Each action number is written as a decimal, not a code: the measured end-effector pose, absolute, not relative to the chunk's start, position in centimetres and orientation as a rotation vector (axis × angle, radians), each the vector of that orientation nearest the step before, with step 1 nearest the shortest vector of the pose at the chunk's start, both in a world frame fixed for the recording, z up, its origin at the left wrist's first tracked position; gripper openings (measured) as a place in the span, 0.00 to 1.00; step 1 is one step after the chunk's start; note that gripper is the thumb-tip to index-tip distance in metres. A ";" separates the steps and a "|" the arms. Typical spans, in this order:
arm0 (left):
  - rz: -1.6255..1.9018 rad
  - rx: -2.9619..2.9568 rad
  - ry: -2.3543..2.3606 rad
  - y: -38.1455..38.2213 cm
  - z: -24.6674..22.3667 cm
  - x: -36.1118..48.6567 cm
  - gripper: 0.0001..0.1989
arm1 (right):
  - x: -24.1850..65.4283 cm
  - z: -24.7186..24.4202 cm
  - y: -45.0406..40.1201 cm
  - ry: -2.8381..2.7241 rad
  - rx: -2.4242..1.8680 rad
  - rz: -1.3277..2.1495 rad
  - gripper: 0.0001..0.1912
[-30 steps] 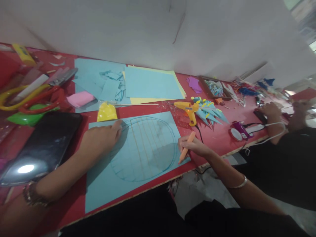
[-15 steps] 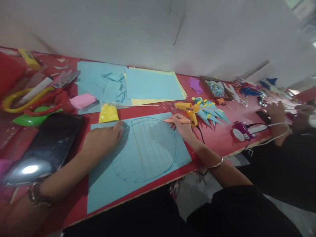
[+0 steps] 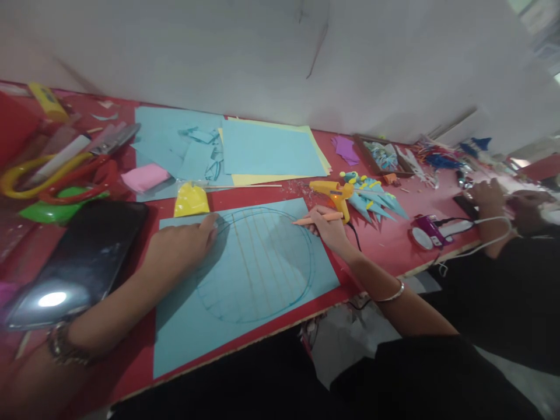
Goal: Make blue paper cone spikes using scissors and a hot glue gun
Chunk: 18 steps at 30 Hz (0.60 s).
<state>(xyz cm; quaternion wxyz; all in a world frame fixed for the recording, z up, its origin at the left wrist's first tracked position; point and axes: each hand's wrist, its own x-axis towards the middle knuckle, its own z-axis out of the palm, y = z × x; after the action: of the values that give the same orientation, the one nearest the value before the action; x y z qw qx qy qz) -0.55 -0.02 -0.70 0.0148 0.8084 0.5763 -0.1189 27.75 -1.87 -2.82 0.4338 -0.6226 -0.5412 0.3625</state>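
My right hand (image 3: 326, 224) is closed around an orange pen (image 3: 312, 219), its tip near the upper right part of a drawn blue oval. The oval, crossed by several thin brownish lines, is on a light blue paper sheet (image 3: 184, 338). Across the sheet's upper left edge lies my left hand (image 3: 186, 245), pressed down with a digit stretched out by the oval's outline; its other fingers show only in part. Just above that hand is a yellow packet (image 3: 191, 199). A yellow glue gun (image 3: 330, 191) lies beyond my right hand.
On the left are a black phone (image 3: 83, 256), scissors (image 3: 91, 163) and a pink piece (image 3: 145, 177). Blue sheets (image 3: 271, 146) and a wooden box (image 3: 385, 156) line the wall. A purple device (image 3: 431, 231) is at right, near another person's hands (image 3: 490, 201).
My right hand has shifted slightly right and down, carrying the pen tip inward from the oval's top outline. My left hand has stayed nearly still on the sheet.
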 end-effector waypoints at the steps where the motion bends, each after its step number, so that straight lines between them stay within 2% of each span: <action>1: -0.385 2.516 1.807 0.0 -0.8 -0.6 0.25 | 27.9 -2.8 -2.1 -1.332 -1.569 0.915 0.14; 18: -0.376 2.497 1.793 0.1 -0.5 -0.5 0.25 | 29.2 -2.5 -5.3 -1.427 -1.571 1.174 0.14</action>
<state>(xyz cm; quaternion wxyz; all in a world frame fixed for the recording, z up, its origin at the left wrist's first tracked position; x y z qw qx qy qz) -0.54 0.07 -0.55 0.0224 0.8061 0.5788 -0.1213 29.24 -5.27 -2.47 0.3502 -0.6066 -0.5511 0.4535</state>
